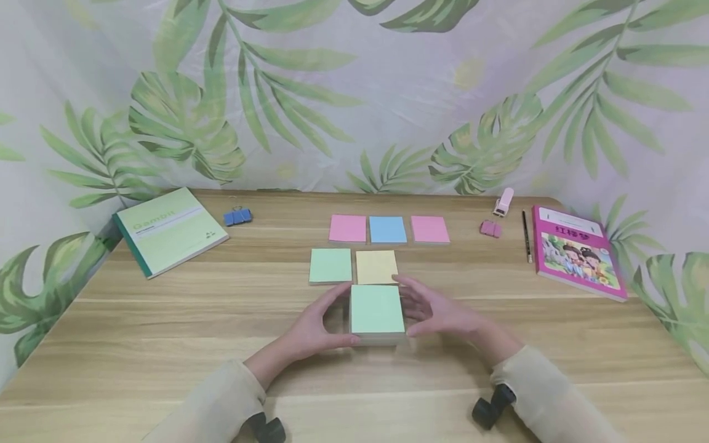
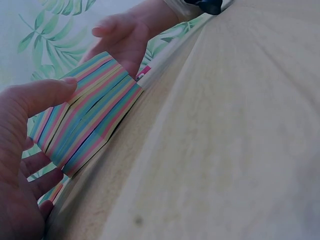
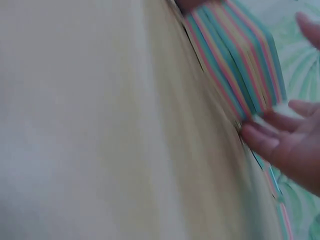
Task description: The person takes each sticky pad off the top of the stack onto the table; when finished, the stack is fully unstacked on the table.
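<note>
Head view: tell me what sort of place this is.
Probably a staged desk for paper and stationery work. A wooden table stands against a draped leaf-print cloth, not a room wall. On it lie sticky-note pads, a green notebook and a pink children's book.
</note>
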Available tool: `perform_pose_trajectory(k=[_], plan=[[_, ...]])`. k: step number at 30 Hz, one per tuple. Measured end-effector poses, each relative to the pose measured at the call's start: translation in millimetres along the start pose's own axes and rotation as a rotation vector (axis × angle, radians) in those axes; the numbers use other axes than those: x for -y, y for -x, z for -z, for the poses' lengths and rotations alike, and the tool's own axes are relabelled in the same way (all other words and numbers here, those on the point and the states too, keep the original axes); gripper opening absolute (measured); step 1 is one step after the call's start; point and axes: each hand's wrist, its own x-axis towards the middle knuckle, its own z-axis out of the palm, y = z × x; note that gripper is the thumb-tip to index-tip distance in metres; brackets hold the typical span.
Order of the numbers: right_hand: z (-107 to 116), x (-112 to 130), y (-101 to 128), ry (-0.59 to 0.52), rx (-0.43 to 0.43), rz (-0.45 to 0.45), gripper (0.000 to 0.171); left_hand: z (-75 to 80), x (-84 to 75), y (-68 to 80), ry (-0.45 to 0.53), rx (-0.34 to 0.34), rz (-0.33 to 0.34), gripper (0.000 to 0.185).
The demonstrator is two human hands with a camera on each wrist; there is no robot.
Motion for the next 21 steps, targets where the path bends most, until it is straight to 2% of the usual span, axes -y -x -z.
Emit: perform_pose_trajectory(k=[5, 10, 14, 17, 21], plan=[[-14.0, -3.2, 0.5, 0.093, -0.082, -0.029, 0.095, -3.1, 20.3, -2.9, -0.028, 0.0, 0.009, 0.086], [-17.0, -6.7, -0.5, 0.109, -0.103, 0.029, 0.087, -3.5, 25.0, -3.9, -0.015, 0.003, -0.015, 0.086], [-14.2, -7.3, 0.4, 0.111, -0.132, 0.032, 0.083, -2.7, 24.8, -3.8, -0.006, 0.002, -0.028, 0.085], [-7.0, -7.0, 4.9, 0.084, -0.139, 0.001, 0.082, -2.3, 24.5, -3.6, -0.016, 0.008, -0.022, 0.085], [7.2, -7.6, 12.1, -0.049, -0.104, 0.005, 0.083, -1.9, 23.8, -3.4, -0.034, 0.017, -0.026, 0.086]])
